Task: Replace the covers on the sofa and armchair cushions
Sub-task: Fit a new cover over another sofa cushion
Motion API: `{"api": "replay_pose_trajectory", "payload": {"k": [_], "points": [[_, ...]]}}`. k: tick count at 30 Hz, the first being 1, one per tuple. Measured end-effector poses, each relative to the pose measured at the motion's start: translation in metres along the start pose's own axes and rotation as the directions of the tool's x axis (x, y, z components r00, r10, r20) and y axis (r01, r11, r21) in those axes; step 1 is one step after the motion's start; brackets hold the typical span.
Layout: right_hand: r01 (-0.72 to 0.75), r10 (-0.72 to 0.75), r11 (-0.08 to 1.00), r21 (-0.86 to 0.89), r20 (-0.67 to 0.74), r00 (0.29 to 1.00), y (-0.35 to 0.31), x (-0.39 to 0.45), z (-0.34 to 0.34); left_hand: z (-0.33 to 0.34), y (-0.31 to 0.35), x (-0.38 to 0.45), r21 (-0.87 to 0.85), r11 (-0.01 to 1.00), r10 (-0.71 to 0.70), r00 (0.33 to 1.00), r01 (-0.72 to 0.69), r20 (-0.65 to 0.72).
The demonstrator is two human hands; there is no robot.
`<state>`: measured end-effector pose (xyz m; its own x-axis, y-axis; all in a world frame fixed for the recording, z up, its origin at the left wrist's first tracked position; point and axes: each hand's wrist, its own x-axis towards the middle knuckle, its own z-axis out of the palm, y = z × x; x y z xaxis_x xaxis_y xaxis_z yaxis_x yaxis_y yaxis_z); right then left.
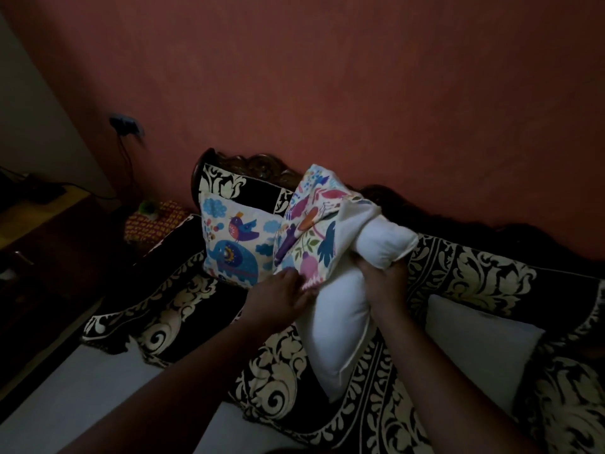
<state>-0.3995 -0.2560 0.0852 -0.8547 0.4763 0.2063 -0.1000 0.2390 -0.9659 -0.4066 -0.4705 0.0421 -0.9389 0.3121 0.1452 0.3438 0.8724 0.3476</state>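
Note:
A white cushion insert (340,316) stands folded over the sofa seat, its upper end bent to the right. A cover with a colourful bird-and-flower print (307,231) is pulled partway over its top. My left hand (281,293) pinches the cover's lower edge. My right hand (383,280) squeezes the insert at its fold. A finished cushion with an elephant and bird print (232,244) leans against the sofa back at the left. Another bare white insert (474,342) lies on the seat to the right.
The sofa (474,273) wears a black-and-cream patterned throw and stands against a red wall. A dark wooden cabinet (42,244) is at the left, with a wall socket and cables (126,124) above. A red-and-yellow patterned object (150,221) sits beside the sofa arm.

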Motion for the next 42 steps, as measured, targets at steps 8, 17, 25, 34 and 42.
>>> {"api": "replay_pose_trajectory", "payload": {"k": [8, 17, 25, 34, 42], "points": [[-0.102, 0.123, 0.983, 0.155, -0.133, 0.984, -0.008, 0.025, 0.001, -0.008, -0.005, 0.022, 0.252, 0.962, 0.086, 0.994, -0.101, 0.070], [-0.101, 0.153, 0.973, 0.208, -0.249, 0.956, -0.014, 0.034, -0.010, -0.013, 0.046, -0.014, -0.017, 0.879, 0.470, 0.861, -0.476, 0.196], [-0.080, 0.080, 0.991, 0.103, 0.008, 0.997, -0.007, 0.017, -0.001, -0.056, 0.071, 0.023, -0.387, 0.921, -0.079, 0.995, 0.048, -0.064], [0.072, -0.074, 0.997, 0.016, 0.176, 0.982, -0.023, 0.006, 0.006, -0.063, 0.080, 0.053, -0.547, 0.823, -0.233, 0.969, 0.153, -0.080], [0.130, 0.007, 0.878, -0.461, 0.285, 0.959, -0.004, -0.026, -0.007, -0.054, 0.061, 0.065, -0.813, 0.548, -0.409, 0.911, 0.195, -0.056]]}}
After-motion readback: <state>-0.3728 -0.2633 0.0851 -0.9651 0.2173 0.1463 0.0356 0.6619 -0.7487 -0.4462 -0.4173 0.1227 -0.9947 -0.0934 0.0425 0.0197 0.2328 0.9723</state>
